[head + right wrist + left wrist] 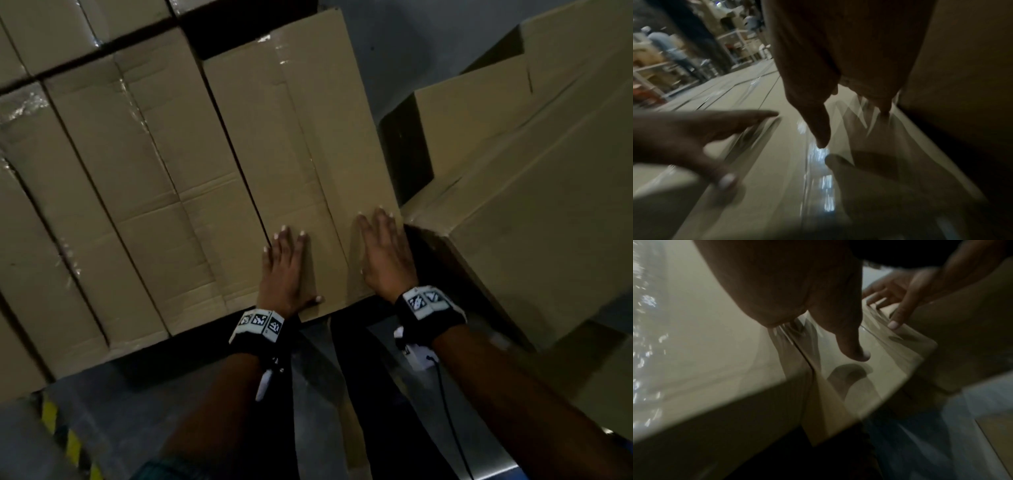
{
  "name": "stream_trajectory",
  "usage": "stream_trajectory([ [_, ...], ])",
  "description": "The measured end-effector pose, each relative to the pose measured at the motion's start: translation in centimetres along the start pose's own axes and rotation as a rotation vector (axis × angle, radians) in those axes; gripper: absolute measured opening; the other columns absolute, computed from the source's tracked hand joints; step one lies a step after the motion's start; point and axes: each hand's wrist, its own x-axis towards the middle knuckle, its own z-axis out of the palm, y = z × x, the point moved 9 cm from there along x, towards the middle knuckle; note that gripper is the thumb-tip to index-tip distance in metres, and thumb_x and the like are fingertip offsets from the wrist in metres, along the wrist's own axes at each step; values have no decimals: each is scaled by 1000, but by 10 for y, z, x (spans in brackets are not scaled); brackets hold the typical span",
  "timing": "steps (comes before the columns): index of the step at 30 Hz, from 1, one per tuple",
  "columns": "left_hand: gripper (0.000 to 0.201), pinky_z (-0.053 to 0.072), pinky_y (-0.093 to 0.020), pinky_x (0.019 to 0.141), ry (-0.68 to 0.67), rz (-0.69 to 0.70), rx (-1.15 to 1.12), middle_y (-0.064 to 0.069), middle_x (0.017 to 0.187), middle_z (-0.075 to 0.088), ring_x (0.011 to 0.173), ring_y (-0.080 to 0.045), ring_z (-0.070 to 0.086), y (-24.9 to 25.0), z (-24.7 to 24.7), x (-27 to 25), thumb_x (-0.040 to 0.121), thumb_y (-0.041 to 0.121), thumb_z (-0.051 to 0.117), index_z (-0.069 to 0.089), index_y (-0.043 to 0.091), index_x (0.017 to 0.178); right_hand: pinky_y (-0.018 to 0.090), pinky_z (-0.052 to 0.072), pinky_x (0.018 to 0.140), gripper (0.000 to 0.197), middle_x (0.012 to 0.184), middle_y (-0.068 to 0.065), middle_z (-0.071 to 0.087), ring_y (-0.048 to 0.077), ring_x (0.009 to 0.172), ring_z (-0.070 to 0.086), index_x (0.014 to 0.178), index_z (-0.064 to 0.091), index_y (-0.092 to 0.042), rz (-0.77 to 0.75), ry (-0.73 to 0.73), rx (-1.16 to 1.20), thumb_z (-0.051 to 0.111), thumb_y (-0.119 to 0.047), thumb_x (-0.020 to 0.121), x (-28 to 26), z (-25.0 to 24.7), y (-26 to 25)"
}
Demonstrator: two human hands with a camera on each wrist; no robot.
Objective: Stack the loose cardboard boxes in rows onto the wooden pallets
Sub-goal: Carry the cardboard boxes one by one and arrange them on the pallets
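A long brown cardboard box (301, 144) lies at the right end of a row of like boxes (137, 192) in the head view. My left hand (286, 267) lies flat on its near end with straight fingers, thumb along the near edge. My right hand (385, 253) lies flat beside it near the box's right edge. In the left wrist view, the left hand (818, 308) presses the taped top (875, 373), and the right hand (898, 300) shows beyond. In the right wrist view, the right hand (838, 81) rests on the glossy tape seam (818, 170), with the left hand (694, 139) alongside.
More boxes (534, 192) lean in a loose pile close on the right, one touching the pressed box's right edge. Grey floor (394, 51) shows behind. Yellow-black hazard tape (54, 421) marks the floor at lower left. People and shelving (674, 53) stand far off.
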Motion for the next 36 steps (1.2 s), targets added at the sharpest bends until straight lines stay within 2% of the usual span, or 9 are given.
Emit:
stream_trajectory([
  [5, 141, -21, -44, 113, -46, 22, 62, -10, 154, -34, 139, -29, -35, -4, 33, -15, 59, 69, 75, -18, 21, 153, 47, 5, 123, 106, 164, 11, -11, 32, 150, -11, 157, 6, -24, -36, 48, -48, 65, 7, 75, -38, 38, 15],
  [8, 145, -23, -43, 112, -48, 18, 64, -8, 153, -36, 138, -28, -39, -5, 37, -15, 55, 67, 79, -17, 21, 153, 49, 10, 122, 102, 165, 8, -5, 29, 151, -7, 157, 11, -23, -34, 94, -34, 74, -10, 78, -45, 39, 29],
  [11, 149, -25, -45, 110, -62, 23, 124, -12, 152, -38, 138, -33, -40, -4, 40, -15, 51, 67, 80, -19, 23, 153, 48, 5, 123, 115, 164, 5, -10, 29, 150, -11, 157, 4, -26, -45, 12, -89, 82, -27, 73, -46, 47, 39],
  [16, 144, -20, -48, 112, -43, 41, 120, -14, 154, -36, 139, -34, -38, -3, 40, -15, 56, 65, 79, -17, 22, 153, 46, 4, 123, 118, 164, -1, -15, 29, 150, -14, 156, 1, -35, -76, 54, -151, 71, 8, 71, -40, 43, 44],
  [19, 138, -19, -45, 113, -20, 57, 75, -14, 156, -32, 140, -32, -36, -2, 35, -16, 60, 61, 80, -11, 18, 155, 46, 0, 122, 118, 163, -1, -18, 30, 149, -18, 156, 2, -35, -105, 62, -155, 66, 14, 70, -34, 38, 40],
  [25, 120, -5, -45, 117, 67, 79, -71, -7, 159, -24, 143, -28, -31, -10, 22, -17, 76, 44, 77, -8, 14, 154, 46, -4, 120, 114, 164, 2, -10, 32, 149, -15, 156, 11, -32, -142, 141, -137, 65, 17, 68, -13, 23, 28],
  [28, 118, 12, -52, 120, 74, 72, -68, -11, 160, -18, 145, -33, -25, -11, 23, -16, 76, 45, 76, -6, 10, 154, 46, -4, 120, 117, 164, 0, -15, 31, 148, -19, 156, 9, -34, -142, 105, -152, 67, 15, 68, -6, 20, 24],
  [32, 114, 40, -53, 107, 77, 42, -48, -12, 161, -10, 147, -37, -16, -14, 16, -9, 76, 42, 76, 1, 7, 155, 48, 9, 122, 114, 165, 4, -3, 33, 150, -6, 155, 18, -31, -179, 172, -137, 68, 19, 65, -1, 16, 21],
  [36, 111, 47, -46, 98, 43, -9, -17, -4, 161, -17, 146, -28, -22, -20, 7, -2, 81, 44, 71, -6, 13, 155, 47, 9, 121, 110, 165, 8, 3, 36, 150, 2, 154, 25, -26, -186, 187, -130, 70, 17, 64, 11, 5, 9],
])
